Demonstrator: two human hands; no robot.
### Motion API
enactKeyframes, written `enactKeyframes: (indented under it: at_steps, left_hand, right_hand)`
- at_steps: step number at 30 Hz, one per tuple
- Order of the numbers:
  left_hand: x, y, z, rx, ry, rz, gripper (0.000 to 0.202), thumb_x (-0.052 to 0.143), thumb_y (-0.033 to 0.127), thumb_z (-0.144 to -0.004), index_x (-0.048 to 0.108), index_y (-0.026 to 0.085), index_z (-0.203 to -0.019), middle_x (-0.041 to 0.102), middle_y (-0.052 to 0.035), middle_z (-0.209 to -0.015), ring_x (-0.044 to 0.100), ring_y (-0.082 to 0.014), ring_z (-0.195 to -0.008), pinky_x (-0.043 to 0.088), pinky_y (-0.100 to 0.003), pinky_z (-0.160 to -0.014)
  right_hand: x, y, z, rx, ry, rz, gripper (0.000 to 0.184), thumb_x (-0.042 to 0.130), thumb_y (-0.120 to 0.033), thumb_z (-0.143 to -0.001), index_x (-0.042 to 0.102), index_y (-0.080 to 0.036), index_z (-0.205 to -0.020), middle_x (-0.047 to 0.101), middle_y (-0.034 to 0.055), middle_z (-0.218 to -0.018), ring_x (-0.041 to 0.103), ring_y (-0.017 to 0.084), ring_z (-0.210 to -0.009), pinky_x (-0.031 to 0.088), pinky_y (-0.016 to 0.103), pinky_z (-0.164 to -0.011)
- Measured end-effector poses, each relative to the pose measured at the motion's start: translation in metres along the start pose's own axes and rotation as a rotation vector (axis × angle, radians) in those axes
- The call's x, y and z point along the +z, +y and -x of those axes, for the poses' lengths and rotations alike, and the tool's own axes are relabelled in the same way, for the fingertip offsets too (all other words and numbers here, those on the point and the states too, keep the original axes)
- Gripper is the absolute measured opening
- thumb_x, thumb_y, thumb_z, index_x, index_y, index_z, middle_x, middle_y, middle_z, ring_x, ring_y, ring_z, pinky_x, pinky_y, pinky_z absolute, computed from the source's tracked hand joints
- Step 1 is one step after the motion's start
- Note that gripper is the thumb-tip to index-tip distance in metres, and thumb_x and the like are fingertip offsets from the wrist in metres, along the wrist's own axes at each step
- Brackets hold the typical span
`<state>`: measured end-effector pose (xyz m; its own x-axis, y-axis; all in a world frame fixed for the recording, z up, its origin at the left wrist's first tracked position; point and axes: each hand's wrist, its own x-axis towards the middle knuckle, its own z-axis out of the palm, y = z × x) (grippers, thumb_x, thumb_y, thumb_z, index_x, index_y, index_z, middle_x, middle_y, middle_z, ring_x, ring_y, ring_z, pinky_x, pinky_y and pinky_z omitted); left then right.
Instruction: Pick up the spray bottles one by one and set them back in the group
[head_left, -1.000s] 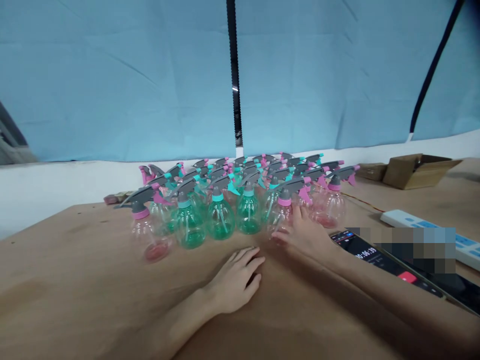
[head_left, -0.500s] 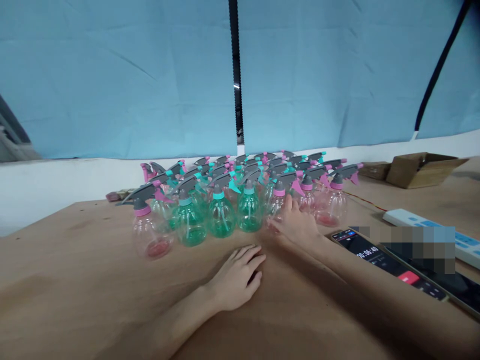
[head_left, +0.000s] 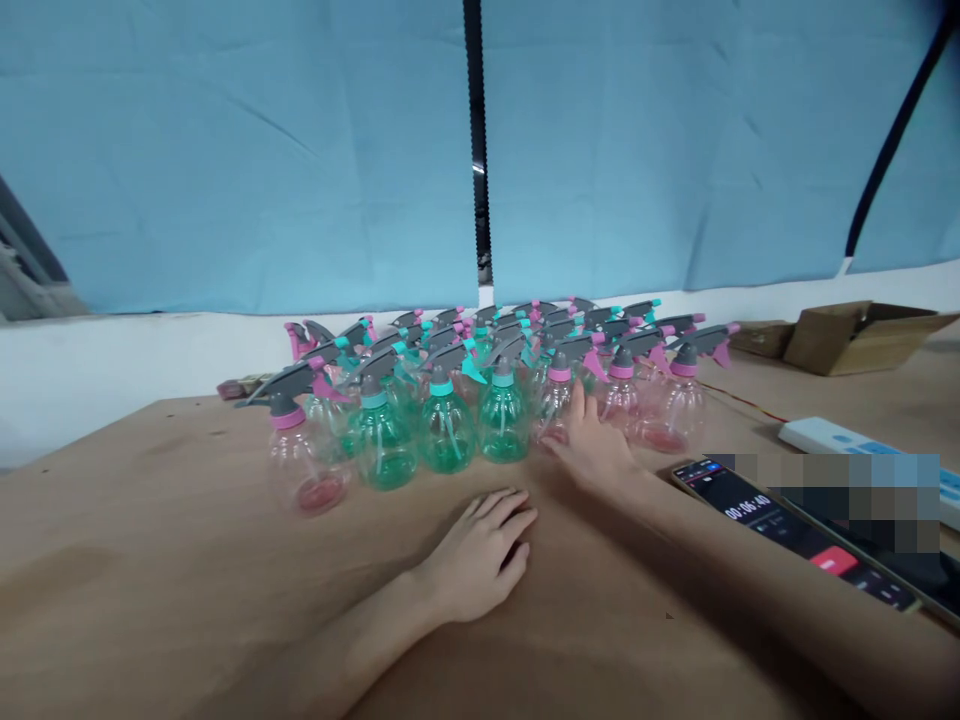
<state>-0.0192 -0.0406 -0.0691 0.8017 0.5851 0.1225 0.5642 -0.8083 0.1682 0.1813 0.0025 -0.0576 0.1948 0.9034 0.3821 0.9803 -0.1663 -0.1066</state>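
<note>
Nearest me, my left hand point(head_left: 480, 555) lies flat and open, palm down on the brown table point(head_left: 150, 520), holding nothing. Further out, my right hand point(head_left: 596, 450) is open too, fingers spread against the side of a pink-collared bottle point(head_left: 555, 405) at the front edge of the cluster, just right of the green bottles point(head_left: 446, 430). To its right a phone point(head_left: 795, 530) shows a running timer.

I judge this bottle to be light, thin clear plastic with only a little liquid at the bottom, top-heavy under its trigger head and easy to tip or skid. The neck just below the collar looks the surest hold; the round belly is slicker.

Against a second ago, the bottle stands closer in beside the green ones, my right hand has followed it inward, and my left has not moved.
</note>
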Motion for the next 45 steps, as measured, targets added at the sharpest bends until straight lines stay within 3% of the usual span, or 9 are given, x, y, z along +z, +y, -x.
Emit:
enactKeyframes:
  at_steps: [4,7,9,13,18,22,33,40,45]
  left_hand:
    - [-0.001,0.0,0.0,-0.005,-0.003,-0.002,0.041,0.037,0.024,-0.088,0.048,0.015,-0.126,0.042,-0.0089,-0.137,0.035,-0.0235,-0.127,0.03,-0.043,-0.105]
    - [0.0,0.001,-0.001,-0.011,-0.008,-0.002,0.041,0.037,0.024,-0.087,0.047,0.016,-0.126,0.042,-0.0077,-0.137,0.035,-0.0228,-0.127,0.03,-0.043,-0.105]
    - [0.0,0.0,-0.001,-0.015,-0.013,0.0,0.041,0.037,0.024,-0.088,0.046,0.016,-0.127,0.041,-0.0072,-0.138,0.034,-0.022,-0.128,0.029,-0.042,-0.106]
    - [-0.004,-0.01,0.003,-0.004,-0.053,0.002,0.048,0.037,0.032,-0.089,0.036,0.016,-0.134,0.034,-0.0074,-0.142,0.03,-0.022,-0.13,0.025,-0.043,-0.107]
    - [-0.01,-0.031,0.009,-0.002,-0.091,-0.003,0.05,0.037,0.038,-0.09,0.031,0.022,-0.137,0.028,-0.0047,-0.145,0.024,-0.0223,-0.133,0.021,-0.046,-0.108]
    - [-0.009,-0.038,0.008,0.008,-0.046,-0.008,0.045,0.036,0.035,-0.091,0.036,0.022,-0.134,0.033,-0.0048,-0.143,0.028,-0.0207,-0.131,0.023,-0.043,-0.108]
    - [-0.009,-0.031,0.005,-0.004,-0.041,-0.019,0.043,0.037,0.031,-0.09,0.039,0.02,-0.132,0.036,-0.0057,-0.142,0.029,-0.0204,-0.131,0.025,-0.042,-0.107]
    - [-0.009,-0.031,0.006,0.005,-0.028,-0.019,0.044,0.037,0.03,-0.09,0.039,0.018,-0.132,0.037,-0.0068,-0.141,0.031,-0.0203,-0.13,0.026,-0.041,-0.107]
    - [-0.009,-0.032,0.005,0.008,-0.026,-0.032,0.043,0.037,0.03,-0.09,0.039,0.019,-0.132,0.037,-0.0059,-0.141,0.031,-0.0195,-0.13,0.026,-0.041,-0.107]
  right_hand:
    - [0.005,0.004,0.021,-0.095,0.028,0.04,0.078,0.049,-0.035,-0.083,0.007,-0.004,-0.142,0.039,0.0288,-0.129,0.062,0.035,-0.088,0.051,0.04,-0.063]
    - [0.012,0.002,0.047,-0.188,0.041,0.051,0.068,0.047,-0.027,-0.083,0.02,-0.003,-0.14,0.029,0.0279,-0.139,0.046,0.039,-0.114,0.051,0.042,-0.072]
    - [0.019,0.001,0.063,-0.259,0.001,0.034,0.058,0.042,-0.024,-0.085,0.031,0.0,-0.136,0.027,0.0261,-0.141,0.04,0.038,-0.12,0.048,0.045,-0.082]
    - [0.024,0.002,0.078,-0.46,-0.116,-0.132,0.049,0.033,-0.029,-0.09,0.042,-0.003,-0.132,0.037,0.0186,-0.139,0.034,0.03,-0.127,0.033,0.045,-0.101]
    - [0.012,0.007,0.072,-0.694,-0.313,-0.323,0.049,0.031,-0.035,-0.093,0.029,-0.017,-0.139,0.029,0.004,-0.144,0.02,0.022,-0.134,0.021,0.044,-0.109]
    - [0.004,0.009,0.069,-0.72,-0.378,-0.359,0.05,0.032,-0.036,-0.093,0.027,-0.019,-0.14,0.025,0.0036,-0.146,0.018,0.022,-0.134,0.018,0.045,-0.109]
    - [0.005,0.009,0.071,-0.728,-0.328,-0.387,0.049,0.033,-0.036,-0.093,0.031,-0.02,-0.139,0.03,0.0042,-0.144,0.022,0.022,-0.133,0.02,0.046,-0.108]
    - [0.002,0.008,0.07,-0.738,-0.35,-0.352,0.051,0.031,-0.036,-0.093,0.029,-0.014,-0.139,0.028,0.0072,-0.144,0.021,0.023,-0.133,0.02,0.046,-0.108]
    - [0.005,0.009,0.07,-0.742,-0.32,-0.371,0.05,0.033,-0.036,-0.093,0.03,-0.017,-0.139,0.03,0.0062,-0.144,0.022,0.022,-0.133,0.021,0.046,-0.108]
